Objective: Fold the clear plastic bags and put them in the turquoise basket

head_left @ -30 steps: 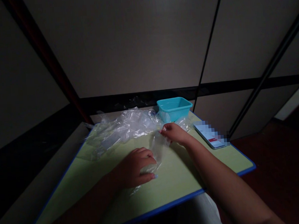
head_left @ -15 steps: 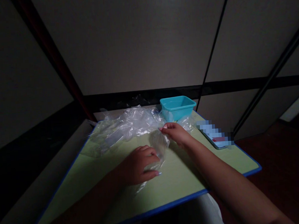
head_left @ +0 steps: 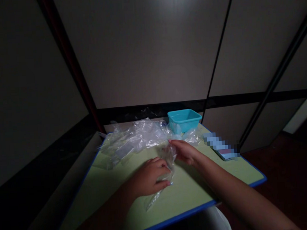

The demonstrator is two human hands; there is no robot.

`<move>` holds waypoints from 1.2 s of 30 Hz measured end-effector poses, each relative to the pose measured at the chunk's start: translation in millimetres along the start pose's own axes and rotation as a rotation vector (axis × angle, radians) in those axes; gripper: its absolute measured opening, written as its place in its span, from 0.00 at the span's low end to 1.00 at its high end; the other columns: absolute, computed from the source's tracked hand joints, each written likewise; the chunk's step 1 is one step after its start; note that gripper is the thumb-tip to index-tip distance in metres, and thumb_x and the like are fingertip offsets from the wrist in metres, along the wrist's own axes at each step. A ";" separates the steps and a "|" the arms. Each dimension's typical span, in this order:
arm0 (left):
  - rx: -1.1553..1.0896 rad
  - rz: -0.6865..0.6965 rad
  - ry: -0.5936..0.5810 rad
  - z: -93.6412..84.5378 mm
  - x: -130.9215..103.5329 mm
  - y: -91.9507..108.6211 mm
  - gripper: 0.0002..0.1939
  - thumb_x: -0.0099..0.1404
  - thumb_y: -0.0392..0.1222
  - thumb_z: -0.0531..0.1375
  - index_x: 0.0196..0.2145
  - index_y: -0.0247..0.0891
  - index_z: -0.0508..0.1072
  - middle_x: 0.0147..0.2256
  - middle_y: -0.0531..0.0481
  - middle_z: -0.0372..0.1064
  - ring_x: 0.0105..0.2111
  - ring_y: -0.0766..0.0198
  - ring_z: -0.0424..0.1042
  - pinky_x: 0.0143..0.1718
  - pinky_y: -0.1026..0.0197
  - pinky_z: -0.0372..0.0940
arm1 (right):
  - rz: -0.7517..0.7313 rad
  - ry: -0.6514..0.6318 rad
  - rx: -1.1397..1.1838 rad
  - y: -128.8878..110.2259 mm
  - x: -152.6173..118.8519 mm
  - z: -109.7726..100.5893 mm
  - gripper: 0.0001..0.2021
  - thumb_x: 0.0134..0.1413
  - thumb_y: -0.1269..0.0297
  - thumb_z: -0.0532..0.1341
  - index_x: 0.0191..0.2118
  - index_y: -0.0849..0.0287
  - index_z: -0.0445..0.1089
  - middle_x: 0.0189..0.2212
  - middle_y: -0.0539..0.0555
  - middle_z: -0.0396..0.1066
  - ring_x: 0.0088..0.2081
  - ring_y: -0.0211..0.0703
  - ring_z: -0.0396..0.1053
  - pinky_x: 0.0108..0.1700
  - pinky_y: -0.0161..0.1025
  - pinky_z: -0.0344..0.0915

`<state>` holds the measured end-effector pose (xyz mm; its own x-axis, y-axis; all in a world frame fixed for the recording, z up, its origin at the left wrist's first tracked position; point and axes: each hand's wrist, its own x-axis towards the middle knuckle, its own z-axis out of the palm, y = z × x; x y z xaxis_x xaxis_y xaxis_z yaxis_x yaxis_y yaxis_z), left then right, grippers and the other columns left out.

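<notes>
The right hand (head_left: 185, 152) pinches a thin, crinkled bag (head_left: 169, 158) over the smooth table (head_left: 190, 189); the left hand (head_left: 150, 177) curves over it, thumb apart; I can't tell if it grips. Glossy, rumpled plastic (head_left: 147, 133) lies behind, beside a rectangular tub (head_left: 184, 126).

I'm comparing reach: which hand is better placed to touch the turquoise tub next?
Right, probably. The right hand is closer to the turquoise tub, almost directly in front of it; the left hand is farther left and farther away, beside clear plastic film.
</notes>
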<state>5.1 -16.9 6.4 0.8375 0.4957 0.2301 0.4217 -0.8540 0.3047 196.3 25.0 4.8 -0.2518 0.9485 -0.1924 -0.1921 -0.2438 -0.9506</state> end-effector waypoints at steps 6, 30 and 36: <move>0.020 0.008 0.018 -0.4 -1.0 0.4 0.15 0.58 0.47 0.61 0.43 0.43 0.70 0.40 0.49 0.65 0.42 0.57 0.63 0.44 0.58 0.59 | -0.207 -0.170 -0.059 10.9 -12.7 -15.1 0.22 0.49 0.45 0.57 0.39 0.60 0.68 0.43 0.57 0.69 0.45 0.46 0.66 0.49 0.39 0.59; 0.021 0.003 0.021 0.8 -1.8 -1.4 0.17 0.56 0.45 0.62 0.44 0.48 0.72 0.43 0.48 0.63 0.45 0.53 0.60 0.47 0.53 0.55 | -0.495 -0.393 -0.720 33.7 -19.5 -17.8 0.19 0.57 0.62 0.54 0.52 0.62 0.63 0.46 0.55 0.68 0.48 0.46 0.64 0.52 0.44 0.59; -0.371 -0.126 0.232 -12.3 1.5 -13.8 0.09 0.60 0.42 0.56 0.34 0.37 0.74 0.36 0.47 0.66 0.39 0.59 0.65 0.42 0.59 0.58 | -0.592 -0.305 -0.923 35.1 -21.0 -19.6 0.27 0.52 0.66 0.56 0.59 0.62 0.54 0.51 0.57 0.65 0.52 0.48 0.61 0.55 0.47 0.55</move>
<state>-3.7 -2.4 13.9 0.6699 0.6506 0.3577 0.3273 -0.6912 0.6443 213.5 0.5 -29.3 -0.5981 0.7458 0.2934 0.3826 0.5874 -0.7132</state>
